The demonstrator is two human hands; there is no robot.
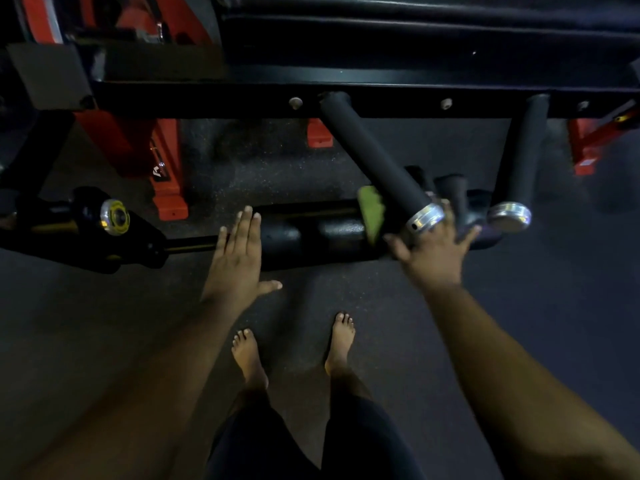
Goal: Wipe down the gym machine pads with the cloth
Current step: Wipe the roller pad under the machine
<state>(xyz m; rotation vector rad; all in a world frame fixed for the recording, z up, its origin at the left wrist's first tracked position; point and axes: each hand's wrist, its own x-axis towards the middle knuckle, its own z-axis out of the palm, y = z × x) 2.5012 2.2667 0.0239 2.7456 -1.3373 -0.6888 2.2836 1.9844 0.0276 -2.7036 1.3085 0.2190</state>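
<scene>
A green cloth lies over the low black roller pad, tucked against the left side of a black foam handle with a silver end cap. My right hand is just below that cap, fingers spread wide, thumb close to the cloth's lower edge; it does not grip the cloth. My left hand lies flat, palm down, on the left end of the roller pad and holds nothing. A long black padded bench runs across the top of the view.
A second black handle with a silver cap sticks out to the right. Red frame legs stand on the dark rubber floor. A black lever with a yellow-ringed knob lies at left. My bare feet stand below.
</scene>
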